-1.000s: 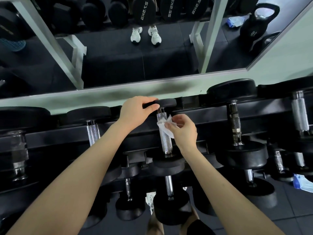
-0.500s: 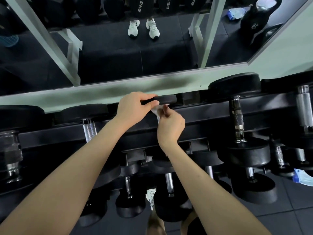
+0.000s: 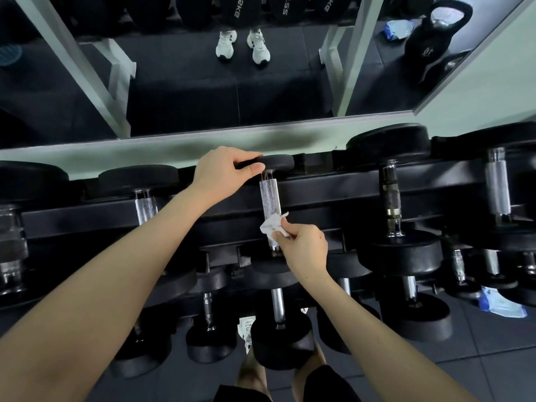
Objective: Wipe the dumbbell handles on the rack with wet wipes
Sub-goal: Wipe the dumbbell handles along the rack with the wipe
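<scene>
- Rack (image 3: 319,192): black, two tiers in view, dumbbells lying across its rails and a mirror (image 3: 203,91) behind its far edge.
- Dumbbell in hand: middle of the upper tier. Its knurled handle (image 3: 269,198) spans the gap between the far and near rails.
- Left hand (image 3: 223,172): fingers and thumb are curled over the dumbbell's far head (image 3: 275,163) at the rack's far edge, apparently steadying it.
- Right hand (image 3: 304,245): fingertips pinch a crumpled wet wipe (image 3: 274,227) against the near end of the handle, just short of the near head.
- Progress, as judged: this handle is mid-wipe, and the stroke has reached its near end.
- Neighbouring upper-tier handles to the left (image 3: 145,210) and right (image 3: 391,198), and the lower-tier handle (image 3: 278,304), show no sign either way of having been wiped, so most of the rack probably remains.
- Change from half a second ago: the right hand and wipe were at the far end of the handle, beside the left thumb, hiding the metal. They now sit at the near end, with the length beyond them bare.
- Unchanged: the left hand's hold on the far head.
</scene>
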Tool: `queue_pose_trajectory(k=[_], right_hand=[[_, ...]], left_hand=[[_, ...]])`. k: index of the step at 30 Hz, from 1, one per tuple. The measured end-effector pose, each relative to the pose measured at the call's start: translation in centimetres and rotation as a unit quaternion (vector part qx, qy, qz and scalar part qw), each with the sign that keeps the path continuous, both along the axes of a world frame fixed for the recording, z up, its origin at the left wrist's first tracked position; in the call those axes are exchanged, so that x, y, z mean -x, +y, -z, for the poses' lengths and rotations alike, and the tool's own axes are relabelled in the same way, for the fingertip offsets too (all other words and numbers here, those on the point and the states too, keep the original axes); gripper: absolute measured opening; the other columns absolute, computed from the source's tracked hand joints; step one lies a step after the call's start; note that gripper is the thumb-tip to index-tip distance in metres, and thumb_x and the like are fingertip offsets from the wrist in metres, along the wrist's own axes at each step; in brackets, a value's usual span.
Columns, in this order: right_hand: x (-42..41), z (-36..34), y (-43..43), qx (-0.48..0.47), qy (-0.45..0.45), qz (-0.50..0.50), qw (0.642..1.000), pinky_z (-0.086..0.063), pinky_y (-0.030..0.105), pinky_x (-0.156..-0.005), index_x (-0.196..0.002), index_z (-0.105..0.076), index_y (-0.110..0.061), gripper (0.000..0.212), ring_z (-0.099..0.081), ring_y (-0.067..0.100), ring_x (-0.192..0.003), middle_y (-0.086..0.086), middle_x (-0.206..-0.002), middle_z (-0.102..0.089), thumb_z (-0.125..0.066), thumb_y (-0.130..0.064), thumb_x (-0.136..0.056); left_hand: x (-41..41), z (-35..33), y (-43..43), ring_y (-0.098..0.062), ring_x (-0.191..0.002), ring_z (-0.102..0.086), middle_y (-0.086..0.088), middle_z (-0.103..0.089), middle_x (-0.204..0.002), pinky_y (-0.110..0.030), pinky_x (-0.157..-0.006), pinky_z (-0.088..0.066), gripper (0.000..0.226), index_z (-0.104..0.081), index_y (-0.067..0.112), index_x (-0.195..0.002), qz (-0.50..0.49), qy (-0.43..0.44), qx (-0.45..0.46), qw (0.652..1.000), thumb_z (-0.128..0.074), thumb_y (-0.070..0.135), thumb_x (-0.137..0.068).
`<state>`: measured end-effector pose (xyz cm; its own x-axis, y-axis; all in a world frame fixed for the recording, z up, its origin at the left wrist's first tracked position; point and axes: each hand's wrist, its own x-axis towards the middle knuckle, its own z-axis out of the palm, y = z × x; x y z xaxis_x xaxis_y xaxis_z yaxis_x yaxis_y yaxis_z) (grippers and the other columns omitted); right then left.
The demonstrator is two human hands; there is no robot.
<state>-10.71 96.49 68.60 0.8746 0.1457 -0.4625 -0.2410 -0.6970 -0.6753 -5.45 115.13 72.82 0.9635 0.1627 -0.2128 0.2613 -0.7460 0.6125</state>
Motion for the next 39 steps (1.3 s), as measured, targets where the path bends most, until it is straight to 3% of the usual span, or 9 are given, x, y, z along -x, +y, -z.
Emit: queue_pose_trajectory(k=[4,6,8,12,16,27,31,34,39], right_hand=[[0.0,-0.2,-1.1,0.042,0.026,-0.062,0.997,-0.032,0.021,-0.054,-0.076,-0.072,-0.021,0.010,-0.050,0.015,-0.062,-0.001,-0.059,-0.058,-0.068,-0.026,-0.084],[-1.0,0.2,-1.0,0.046,0.031,-0.062,0.997,-0.029,0.023,-0.050,-0.051,-0.056,-0.015,0.033,-0.038,0.013,-0.053,0.002,-0.048,-0.042,-0.071,-0.022,-0.079],[-1.9,0.4,-0.7,-0.013,0.053,-0.017,0.998,-0.043,0.027,-0.061,-0.068,-0.071,-0.005,0.016,-0.053,0.012,-0.061,0.011,-0.062,-0.062,-0.074,-0.018,-0.076],[-1.5,0.9,-1.3,-0.068,0.076,-0.007,0.995,-0.051,0.031,-0.087,-0.109,-0.071,-0.008,0.034,-0.067,0.016,-0.095,0.005,-0.099,-0.073,-0.075,-0.017,-0.077],[-1.6,0.9,-1.6,-0.025,0.067,-0.058,0.996,-0.048,0.028,-0.071,-0.089,-0.076,-0.008,0.015,-0.062,0.013,-0.076,0.008,-0.079,-0.073,-0.075,-0.011,-0.074],[-8.0,-0.1,3.3,-0.210,0.082,0.140,0.964,-0.042,0.024,-0.060,-0.084,-0.064,0.014,0.017,-0.044,0.012,-0.069,0.008,-0.071,-0.054,-0.065,-0.002,-0.081],[-6.0,0.2,2.6,-0.204,0.060,0.113,0.971,-0.052,0.033,-0.073,-0.090,-0.071,0.001,0.014,-0.063,0.009,-0.084,0.013,-0.087,-0.073,-0.070,-0.008,-0.080],[-3.4,1.1,0.2,-0.192,0.078,0.076,0.975,-0.047,0.019,-0.070,-0.102,-0.073,-0.008,0.020,-0.063,0.007,-0.079,-0.005,-0.078,-0.068,-0.071,-0.012,-0.082],[-1.2,1.1,-2.5,-0.075,0.050,-0.074,0.993,-0.029,0.015,-0.048,-0.062,-0.069,-0.009,0.023,-0.041,0.006,-0.052,0.000,-0.052,-0.052,-0.067,-0.014,-0.084]], left_hand=[[0.0,0.0,0.0,-0.012,-0.112,-0.058,0.009,-0.066,-0.118,-0.037,-0.096,-0.046,0.033,-0.064,0.030,-0.118,0.000,0.002,0.004,1.000,-0.058,0.042,-0.088],[0.0,0.0,-0.1,-0.012,-0.111,-0.059,0.009,-0.067,-0.117,-0.036,-0.095,-0.047,0.032,-0.064,0.030,-0.118,0.000,0.002,0.003,1.000,-0.058,0.041,-0.088],[0.1,0.1,-0.1,-0.012,-0.110,-0.059,0.009,-0.067,-0.116,-0.035,-0.094,-0.047,0.032,-0.064,0.030,-0.118,-0.003,0.000,0.003,1.000,-0.058,0.041,-0.088],[0.2,0.2,-0.2,-0.012,-0.111,-0.058,0.008,-0.067,-0.117,-0.033,-0.094,-0.046,0.032,-0.064,0.029,-0.119,-0.008,-0.007,0.002,1.000,-0.058,0.040,-0.089],[0.2,0.3,-0.2,-0.011,-0.110,-0.059,0.010,-0.066,-0.117,-0.031,-0.093,-0.046,0.032,-0.065,0.030,-0.118,-0.013,-0.007,0.004,1.000,-0.058,0.040,-0.089],[0.2,0.9,-0.3,-0.013,-0.106,-0.059,0.007,-0.069,-0.111,-0.032,-0.090,-0.047,0.030,-0.066,0.031,-0.115,-0.039,-0.012,0.009,0.999,-0.061,0.040,-0.087],[0.5,0.8,-0.1,-0.013,-0.106,-0.060,0.008,-0.068,-0.112,-0.032,-0.091,-0.047,0.030,-0.065,0.031,-0.117,-0.043,-0.007,0.023,0.999,-0.060,0.038,-0.088],[0.5,0.6,-0.3,-0.013,-0.103,-0.060,0.008,-0.068,-0.111,-0.029,-0.088,-0.046,0.030,-0.065,0.031,-0.117,-0.049,0.002,0.032,0.998,-0.061,0.038,-0.088],[0.5,-0.2,-0.9,-0.014,-0.106,-0.059,0.006,-0.067,-0.115,-0.026,-0.087,-0.044,0.032,-0.064,0.030,-0.119,-0.049,0.013,0.017,0.999,-0.059,0.037,-0.089]])
